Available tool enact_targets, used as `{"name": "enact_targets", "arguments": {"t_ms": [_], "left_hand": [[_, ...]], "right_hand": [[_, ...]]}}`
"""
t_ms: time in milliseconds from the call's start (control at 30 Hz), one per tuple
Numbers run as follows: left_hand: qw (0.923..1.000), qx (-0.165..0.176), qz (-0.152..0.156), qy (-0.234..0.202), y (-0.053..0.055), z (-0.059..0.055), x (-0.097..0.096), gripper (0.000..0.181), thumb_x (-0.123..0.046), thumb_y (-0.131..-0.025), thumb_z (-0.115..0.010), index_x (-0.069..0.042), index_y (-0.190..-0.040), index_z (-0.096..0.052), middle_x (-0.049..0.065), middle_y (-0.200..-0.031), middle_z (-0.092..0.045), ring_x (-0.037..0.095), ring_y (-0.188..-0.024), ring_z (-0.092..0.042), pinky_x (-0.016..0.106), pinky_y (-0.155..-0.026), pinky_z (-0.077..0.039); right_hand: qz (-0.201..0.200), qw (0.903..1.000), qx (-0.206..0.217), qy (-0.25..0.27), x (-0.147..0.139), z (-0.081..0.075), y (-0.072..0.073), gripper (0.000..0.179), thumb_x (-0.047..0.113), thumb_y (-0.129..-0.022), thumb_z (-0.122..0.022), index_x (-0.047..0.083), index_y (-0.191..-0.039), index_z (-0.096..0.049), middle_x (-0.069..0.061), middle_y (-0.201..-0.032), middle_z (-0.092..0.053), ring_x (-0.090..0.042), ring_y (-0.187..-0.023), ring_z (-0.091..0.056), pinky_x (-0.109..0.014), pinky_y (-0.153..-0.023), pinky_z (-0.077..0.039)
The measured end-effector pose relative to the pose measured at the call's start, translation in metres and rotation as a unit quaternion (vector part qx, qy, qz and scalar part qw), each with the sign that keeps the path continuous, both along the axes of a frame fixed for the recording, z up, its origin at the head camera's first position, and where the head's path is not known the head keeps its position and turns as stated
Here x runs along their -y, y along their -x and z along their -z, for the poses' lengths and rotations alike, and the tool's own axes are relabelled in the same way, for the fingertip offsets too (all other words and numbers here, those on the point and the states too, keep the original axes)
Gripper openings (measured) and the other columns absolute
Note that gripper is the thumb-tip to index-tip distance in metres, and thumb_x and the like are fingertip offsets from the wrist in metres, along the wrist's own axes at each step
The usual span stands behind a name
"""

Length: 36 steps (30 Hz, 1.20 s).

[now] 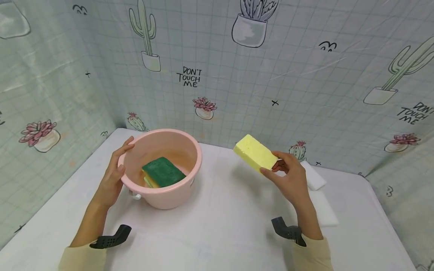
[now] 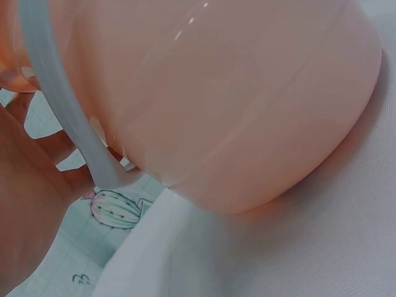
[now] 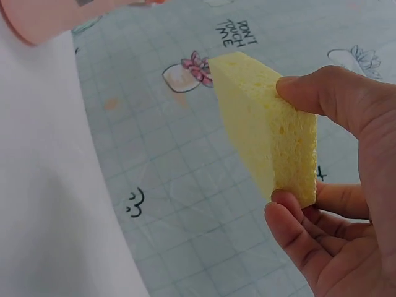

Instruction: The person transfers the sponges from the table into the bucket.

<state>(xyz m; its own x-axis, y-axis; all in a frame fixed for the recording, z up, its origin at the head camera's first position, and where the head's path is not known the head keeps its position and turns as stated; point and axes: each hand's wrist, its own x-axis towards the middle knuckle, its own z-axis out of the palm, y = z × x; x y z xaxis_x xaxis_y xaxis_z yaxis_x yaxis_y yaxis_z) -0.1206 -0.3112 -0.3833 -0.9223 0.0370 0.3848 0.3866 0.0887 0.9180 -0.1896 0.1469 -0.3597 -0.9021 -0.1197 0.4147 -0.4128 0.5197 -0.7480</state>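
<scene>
On the left, my left hand rests against the outer rim of a pink bucket. Its fingers lie fairly straight along the outside, near the pale handle in the left wrist view. Inside the bucket is a yellow sponge with a green scouring side facing up. Raised over the table to the right, a plain yellow sponge is pinched by one end between the thumb and fingers of my right hand. Fine pores show on the sponge in the right wrist view.
White flat blocks lie beyond and beside my right forearm. A white-covered table is under everything. Curtain-like sheeting with cactus prints stands at the back and both sides.
</scene>
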Motion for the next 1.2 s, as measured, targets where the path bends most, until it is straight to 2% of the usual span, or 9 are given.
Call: {"name": "enact_targets", "arguments": {"t_ms": [133, 300, 400, 600, 667, 900, 1067, 1200], "left_hand": [[1.0, 0.003, 0.001, -0.005, 0.0, 0.001, 0.001, 0.055, -0.028, -0.096, -0.038, -0.015, -0.148, -0.028, -0.004, -0.159, -0.009, 0.021, -0.144, -0.006, 0.05, -0.113, -0.017], [1.0, -0.001, 0.003, -0.004, 0.001, 0.001, 0.003, 0.055, -0.028, -0.096, -0.038, -0.016, -0.149, -0.028, -0.003, -0.159, -0.008, 0.021, -0.143, -0.007, 0.047, -0.113, -0.018], [1.0, 0.0, 0.003, -0.003, 0.001, 0.0, 0.004, 0.055, -0.028, -0.096, -0.038, -0.016, -0.149, -0.028, -0.003, -0.159, -0.008, 0.022, -0.144, -0.007, 0.047, -0.113, -0.018], [0.9999, 0.01, -0.008, -0.001, 0.0, -0.001, 0.007, 0.056, -0.026, -0.095, -0.039, -0.016, -0.149, -0.028, -0.004, -0.159, -0.008, 0.022, -0.143, -0.009, 0.047, -0.112, -0.022], [0.9998, 0.013, -0.013, 0.0, 0.0, 0.0, 0.007, 0.056, -0.026, -0.095, -0.04, -0.015, -0.149, -0.028, -0.005, -0.159, -0.009, 0.023, -0.143, -0.01, 0.043, -0.111, -0.025], [0.9997, 0.013, -0.018, -0.005, 0.001, 0.0, 0.004, 0.056, -0.027, -0.095, -0.04, -0.013, -0.148, -0.028, -0.006, -0.158, -0.011, 0.022, -0.143, -0.011, 0.031, -0.107, -0.031], [1.0, -0.001, -0.001, -0.004, 0.002, 0.0, 0.002, 0.055, -0.027, -0.095, -0.04, -0.016, -0.148, -0.029, -0.003, -0.159, -0.009, 0.023, -0.143, -0.009, 0.026, -0.104, -0.034], [1.0, -0.005, 0.003, -0.007, 0.003, 0.002, -0.001, 0.055, -0.028, -0.095, -0.04, -0.017, -0.148, -0.03, -0.003, -0.159, -0.009, 0.023, -0.143, -0.009, 0.024, -0.103, -0.034]], "right_hand": [[0.0, 1.0, -0.003, 0.003, 0.004, -0.01, -0.007, 0.055, 0.013, -0.075, -0.082, 0.001, -0.124, -0.059, -0.008, -0.105, -0.056, -0.018, -0.082, -0.055, -0.016, -0.078, -0.049], [-0.002, 0.9999, -0.009, 0.008, 0.015, -0.031, -0.019, 0.052, 0.002, -0.074, -0.08, -0.007, -0.121, -0.058, -0.015, -0.103, -0.055, -0.026, -0.081, -0.056, -0.016, -0.077, -0.049], [-0.004, 0.9998, -0.013, 0.012, 0.018, -0.036, -0.022, 0.051, 0.0, -0.074, -0.079, -0.009, -0.119, -0.057, -0.017, -0.103, -0.055, -0.029, -0.081, -0.055, -0.017, -0.077, -0.049], [-0.014, 0.9994, -0.024, 0.02, 0.018, -0.024, -0.014, 0.055, 0.007, -0.073, -0.083, 0.0, -0.122, -0.059, -0.01, -0.108, -0.055, -0.02, -0.082, -0.055, -0.014, -0.076, -0.048], [-0.017, 0.9992, -0.033, 0.017, 0.02, -0.022, -0.013, 0.056, 0.007, -0.072, -0.083, 0.0, -0.122, -0.06, -0.009, -0.109, -0.055, -0.019, -0.082, -0.055, -0.015, -0.076, -0.049], [-0.024, 0.9983, -0.049, 0.019, 0.029, -0.027, -0.02, 0.055, 0.001, -0.07, -0.083, -0.005, -0.119, -0.06, -0.015, -0.107, -0.054, -0.024, -0.08, -0.055, -0.016, -0.074, -0.049], [-0.03, 0.9981, -0.048, 0.023, 0.033, -0.025, -0.024, 0.054, 0.01, -0.072, -0.084, 0.003, -0.12, -0.061, -0.007, -0.108, -0.053, -0.016, -0.081, -0.054, -0.017, -0.075, -0.05], [-0.05, 0.9965, -0.064, 0.021, 0.037, -0.024, -0.025, 0.054, 0.014, -0.072, -0.085, 0.006, -0.12, -0.061, -0.004, -0.108, -0.053, -0.014, -0.081, -0.055, -0.021, -0.074, -0.052]]}}
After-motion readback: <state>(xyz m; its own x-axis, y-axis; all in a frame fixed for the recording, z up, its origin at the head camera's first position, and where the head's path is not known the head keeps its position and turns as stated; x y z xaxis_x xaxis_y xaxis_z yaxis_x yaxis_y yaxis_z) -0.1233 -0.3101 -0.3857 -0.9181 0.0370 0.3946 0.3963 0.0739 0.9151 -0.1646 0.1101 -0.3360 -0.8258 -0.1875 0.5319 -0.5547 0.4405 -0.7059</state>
